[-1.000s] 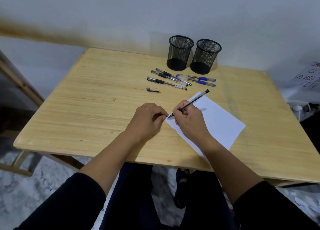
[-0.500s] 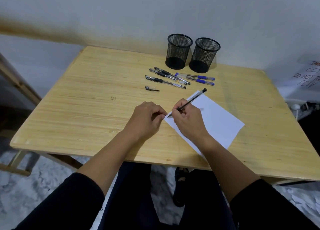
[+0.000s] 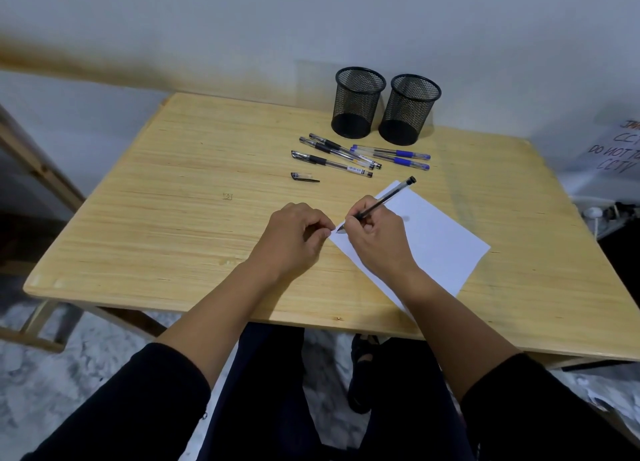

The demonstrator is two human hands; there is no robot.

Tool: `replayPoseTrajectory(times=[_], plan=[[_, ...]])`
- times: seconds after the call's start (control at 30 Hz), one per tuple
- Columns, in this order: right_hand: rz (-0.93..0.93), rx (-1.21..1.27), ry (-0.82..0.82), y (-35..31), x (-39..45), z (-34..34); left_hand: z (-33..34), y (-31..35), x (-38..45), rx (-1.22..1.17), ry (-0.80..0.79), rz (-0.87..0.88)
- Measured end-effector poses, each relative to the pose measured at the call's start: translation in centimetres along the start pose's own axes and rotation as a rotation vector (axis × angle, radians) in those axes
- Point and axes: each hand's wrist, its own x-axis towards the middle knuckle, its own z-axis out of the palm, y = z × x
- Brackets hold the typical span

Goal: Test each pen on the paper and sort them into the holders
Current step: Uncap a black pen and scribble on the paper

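The right hand [image 3: 375, 240] is closed around a black pen [image 3: 384, 200], holding it in a writing grip with the tip down at the near-left corner of the white paper [image 3: 436, 238] and the barrel slanting up toward 2 o'clock. The left hand [image 3: 294, 238] is curled into a loose fist, its fingertips [image 3: 327, 230] pinching or pressing the same paper corner, just beside the pen tip; whether it truly grips the sheet cannot be told. The paper lies at an angle on the wooden desk [image 3: 173, 200], running from the hands out toward 4 o'clock.

At 12 o'clock from the hands, a loose pen cap [image 3: 304, 177] lies alone on the desk. Beyond it sit three capped black pens [image 3: 332, 164], bunched together, and just to their right, toward 1 o'clock, two blue pens [image 3: 394, 157] lying side by side, touching the black ones. At the far edge of the desk stand two black mesh holders, the left holder [image 3: 358, 103] and the right holder [image 3: 408, 110], upright and nearly touching, both showing bare bottoms through the mesh.
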Motion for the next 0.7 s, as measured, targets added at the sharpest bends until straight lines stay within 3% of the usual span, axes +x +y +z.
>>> replayPoseTrajectory(times=[0.7], plan=[[0.015, -0.024, 0.054, 0.3, 0.15, 0.15, -0.11, 0.14, -0.08, -0.019, 0.014, 0.01]])
